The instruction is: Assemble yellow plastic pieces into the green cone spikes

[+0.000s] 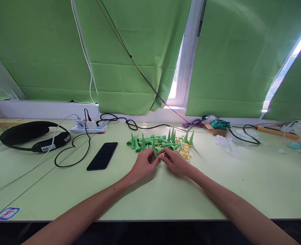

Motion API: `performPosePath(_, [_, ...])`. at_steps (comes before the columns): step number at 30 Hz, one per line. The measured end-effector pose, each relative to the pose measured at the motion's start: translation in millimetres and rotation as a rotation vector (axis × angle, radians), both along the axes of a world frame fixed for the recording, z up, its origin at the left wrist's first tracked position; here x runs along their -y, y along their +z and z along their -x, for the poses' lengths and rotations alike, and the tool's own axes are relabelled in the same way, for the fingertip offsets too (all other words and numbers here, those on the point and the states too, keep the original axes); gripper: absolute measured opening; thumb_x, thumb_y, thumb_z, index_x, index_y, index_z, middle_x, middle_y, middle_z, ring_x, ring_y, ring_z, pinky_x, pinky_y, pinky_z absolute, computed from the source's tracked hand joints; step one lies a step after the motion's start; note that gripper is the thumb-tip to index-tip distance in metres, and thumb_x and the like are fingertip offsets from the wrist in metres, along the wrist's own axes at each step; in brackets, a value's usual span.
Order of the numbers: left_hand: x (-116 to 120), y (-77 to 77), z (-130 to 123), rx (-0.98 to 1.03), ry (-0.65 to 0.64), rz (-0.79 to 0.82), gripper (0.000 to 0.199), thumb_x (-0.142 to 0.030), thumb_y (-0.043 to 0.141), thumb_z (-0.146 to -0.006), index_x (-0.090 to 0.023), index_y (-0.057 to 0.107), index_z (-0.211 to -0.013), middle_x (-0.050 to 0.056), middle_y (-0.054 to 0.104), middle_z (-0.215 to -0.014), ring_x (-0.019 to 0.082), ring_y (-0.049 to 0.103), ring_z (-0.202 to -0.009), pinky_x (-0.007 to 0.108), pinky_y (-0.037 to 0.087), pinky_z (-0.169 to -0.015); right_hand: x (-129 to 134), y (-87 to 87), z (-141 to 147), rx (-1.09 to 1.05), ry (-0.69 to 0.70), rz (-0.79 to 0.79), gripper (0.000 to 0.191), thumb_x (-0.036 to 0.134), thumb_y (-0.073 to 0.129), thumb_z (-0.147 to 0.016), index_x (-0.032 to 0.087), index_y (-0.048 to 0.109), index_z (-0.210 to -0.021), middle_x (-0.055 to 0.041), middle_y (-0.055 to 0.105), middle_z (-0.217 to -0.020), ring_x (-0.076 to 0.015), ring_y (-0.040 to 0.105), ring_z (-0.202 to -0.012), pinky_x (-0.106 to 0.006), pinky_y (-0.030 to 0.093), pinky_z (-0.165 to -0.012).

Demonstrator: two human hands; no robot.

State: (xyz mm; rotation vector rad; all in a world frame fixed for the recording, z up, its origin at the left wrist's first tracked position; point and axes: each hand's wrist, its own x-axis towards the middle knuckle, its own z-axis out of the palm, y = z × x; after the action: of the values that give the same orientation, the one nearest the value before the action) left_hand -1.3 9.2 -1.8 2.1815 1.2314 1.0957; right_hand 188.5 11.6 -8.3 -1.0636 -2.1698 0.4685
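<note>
Our left hand [144, 162] had its fingers clamped on a cone [154, 150] before the pile [150, 140]; whether our right hand [176, 162] gripped anything, we couldn't tell. With pegs [186, 155] so near, a careless knuckle could have scattered them.

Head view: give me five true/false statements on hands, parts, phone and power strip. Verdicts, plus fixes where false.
1. The left hand holds a green cone. True.
2. The black phone lies right of the right hand. False: the black phone lies left of the left hand.
3. Some loose green cones stand tip up. True.
4. The power strip has nothing plugged in. False: plugs sit in the power strip.
5. Small yellow pieces lie beside the loose green cones. True.
</note>
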Motion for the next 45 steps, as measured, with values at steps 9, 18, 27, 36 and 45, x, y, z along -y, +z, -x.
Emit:
performPosePath(9, [-0.4, -0.5, -0.4, 0.014, -0.004, -0.016, 0.024, -0.040, 0.059, -0.087, -0.018, 0.064, -0.081, -0.001, 0.053, -0.061, 0.013, 0.048, -0.055, 0.026, 0.037, -0.052, -1.7, 1.4, 0.0, -0.013, 0.022, 0.001, 0.025, 0.035, 0.039, -0.102, 0.021, 0.054, -0.087, 0.0041, 0.049, -0.064, -0.0125, 0.041, -0.057, -0.025, 0.031, -0.060])
performPosePath(18, [-2.4, -2.3, 1.2, -0.051, -0.038, -0.060, 0.020, -0.035, 0.057, -0.087, -0.017, 0.062, -0.081, -0.002, 0.051, -0.062, 0.013, 0.046, -0.056, 0.027, 0.037, -0.054, -5.1, -3.2, -1.0, 0.034, 0.010, -0.026, 0.033, 0.035, 0.037, -0.102, 0.021, 0.040, -0.072, 0.0047, 0.041, -0.061, -0.0119, 0.034, -0.056, -0.027, 0.026, -0.057])
performPosePath(27, [0.9, 1.1, 0.8, -0.082, -0.138, -0.063, 0.018, -0.030, 0.056, -0.087, -0.017, 0.061, -0.075, 0.001, 0.053, -0.067, 0.013, 0.046, -0.059, 0.028, 0.036, -0.054, -5.3, -4.3, -0.7, 0.077, 0.006, -0.036, 0.046, 0.042, 0.031, -0.103, 0.020, 0.029, -0.063, 0.0038, 0.036, -0.056, -0.0119, 0.029, -0.053, -0.030, 0.025, -0.056])
performPosePath(36, [-1.2, -1.2, -0.1, -0.056, -0.079, -0.066, 0.017, -0.032, 0.057, -0.087, -0.018, 0.061, -0.078, -0.001, 0.053, -0.065, 0.013, 0.047, -0.059, 0.027, 0.037, -0.055, -2.3, 0.5, 0.8, 0.026, -0.015, 0.013, 0.041, 0.040, 0.031, -0.104, 0.021, 0.038, -0.068, 0.0036, 0.046, -0.060, -0.0119, 0.038, -0.055, -0.028, 0.029, -0.058])
performPosePath(45, [0.5, -0.1, -0.3, -0.083, -0.113, -0.078, 0.020, -0.033, 0.054, -0.090, -0.017, 0.061, -0.079, 0.000, 0.051, -0.067, 0.013, 0.046, -0.060, 0.028, 0.036, -0.055, -3.2, -1.5, 0.8, 0.023, -0.003, 0.014, 0.042, 0.038, 0.032, -0.103, 0.020, 0.032, -0.065, 0.0047, 0.039, -0.058, -0.0114, 0.032, -0.055, -0.028, 0.024, -0.058])
